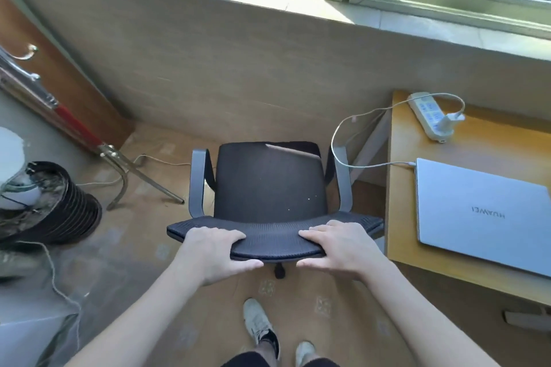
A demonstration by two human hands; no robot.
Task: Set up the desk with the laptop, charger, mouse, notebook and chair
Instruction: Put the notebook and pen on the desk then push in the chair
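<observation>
A black mesh office chair (268,182) with grey armrests stands on the floor left of the desk, its seat facing the wall. My left hand (214,250) and my right hand (334,247) both grip the top edge of its backrest. On the wooden desk (402,247) at the right lies a shut silver laptop (483,214). A white charger (448,122) is plugged into a white power strip (426,113), and its cable (340,155) loops over to the laptop's left side. No mouse or notebook is in view.
A wall with a window sill runs behind the chair. At the left stand a metal rack with a red bar (77,125), a black ribbed duct (68,205) and a white object. My feet (259,328) are just behind the chair.
</observation>
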